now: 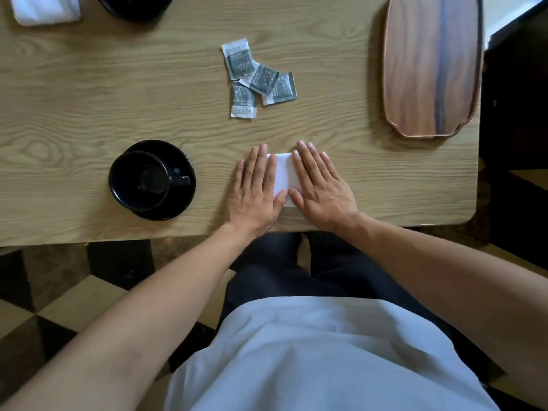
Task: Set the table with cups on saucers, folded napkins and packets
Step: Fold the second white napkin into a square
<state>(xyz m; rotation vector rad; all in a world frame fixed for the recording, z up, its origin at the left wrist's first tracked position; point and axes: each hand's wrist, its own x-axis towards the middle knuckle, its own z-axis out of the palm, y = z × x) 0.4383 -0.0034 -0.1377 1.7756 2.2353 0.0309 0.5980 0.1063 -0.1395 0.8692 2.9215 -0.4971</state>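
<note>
A folded white napkin (283, 173) lies near the front edge of the wooden table (89, 93). My left hand (256, 191) and my right hand (321, 188) press flat on it side by side, fingers straight, covering its left and right parts. To the left a black cup (139, 179) stands on a black saucer (181, 161), handle pointing right. Several green-and-white packets (258, 78) lie in a loose overlapping heap further back in the middle.
A wooden tray (430, 63) lies at the right end of the table. At the far left edge sits another white napkin (44, 10) beside a second black saucer (133, 7), both cut off by the frame. A checkered floor (59, 292) shows below.
</note>
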